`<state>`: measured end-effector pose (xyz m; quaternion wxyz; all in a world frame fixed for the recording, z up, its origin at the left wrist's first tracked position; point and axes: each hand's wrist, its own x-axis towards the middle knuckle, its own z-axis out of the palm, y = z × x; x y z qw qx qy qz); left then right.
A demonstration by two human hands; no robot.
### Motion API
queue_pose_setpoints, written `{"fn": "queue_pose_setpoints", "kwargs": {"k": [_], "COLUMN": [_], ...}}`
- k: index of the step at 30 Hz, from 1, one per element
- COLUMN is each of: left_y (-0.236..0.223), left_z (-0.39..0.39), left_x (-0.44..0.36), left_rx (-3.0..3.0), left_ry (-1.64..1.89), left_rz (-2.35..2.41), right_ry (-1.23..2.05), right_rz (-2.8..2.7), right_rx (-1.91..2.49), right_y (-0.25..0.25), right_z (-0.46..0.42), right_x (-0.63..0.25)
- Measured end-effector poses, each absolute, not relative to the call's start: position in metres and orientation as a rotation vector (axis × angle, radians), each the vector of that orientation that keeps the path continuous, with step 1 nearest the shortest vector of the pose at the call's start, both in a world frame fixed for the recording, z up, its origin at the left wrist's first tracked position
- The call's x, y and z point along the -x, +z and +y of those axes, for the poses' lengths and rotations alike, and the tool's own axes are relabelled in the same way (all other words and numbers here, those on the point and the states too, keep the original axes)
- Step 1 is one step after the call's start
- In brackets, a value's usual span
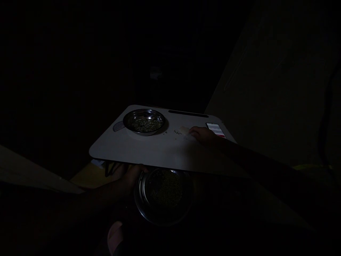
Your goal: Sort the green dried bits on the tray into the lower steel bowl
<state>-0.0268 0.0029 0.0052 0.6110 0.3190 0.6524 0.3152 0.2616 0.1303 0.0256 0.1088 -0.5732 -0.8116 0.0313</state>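
Nearest the body, the lower steel bowl (144, 190) is sitting below the table's near edge, greenish grains (169, 190) covering its floor. The left hand (135, 174) is resting at its left rim, the bowl lying to the right of those fingers; light too poor, cannot tell whether they are gripping. Above, a white lap table (133, 151) is extending away. Over it the right hand (198, 133) is reaching in from the right, its fingertips lying close together against a pale flat piece (183, 130); cannot tell whether they are actually pinching it. Key relation: loose grains (177, 132) are lying just left of the right fingertips, beside that piece, in a short streak running roughly sideways; the right hand is nearer, the left being lower and well apart. Farther left of the right fingers, the upper steel bowl (149, 116) is standing upright, holding more grains. To their right, a lit phone (215, 128) is lying near the wrist. Beyond everything, a dark slot (188, 113) is running along the table's far edge.
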Motion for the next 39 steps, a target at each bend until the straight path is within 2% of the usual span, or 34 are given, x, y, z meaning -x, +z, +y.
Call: {"fn": "queue_pose_setpoints", "kwargs": {"k": [4,7,14,21,28,39], "left_y": [0.006,0.006,0.01,0.011,0.003,0.004], "left_z": [0.002,0.002,0.002,0.002,0.002,0.003], "left_x": [0.026,0.025,0.026,0.024,0.026,0.026], "left_rx": [-0.782,-0.752,-0.787,-0.768,-0.73,-0.794], "left_ry": [0.861,0.77,0.748,0.774,0.734,0.799], "left_rz": [1.621,1.552,1.566,1.555,1.463,1.517], "right_ry": [-0.021,-0.044,0.027,-0.024,0.088,0.114], "right_rz": [-2.373,-2.305,-2.334,-2.185,-2.149,-2.111], "right_rx": [1.736,1.724,1.625,1.727,1.629,1.666], "right_y": [0.03,0.031,0.021,0.022,0.015,0.012], "right_z": [0.137,0.136,0.122,0.123,0.12,0.171], "right_x": [-0.261,-0.26,-0.251,-0.249,-0.231,-0.194]}}
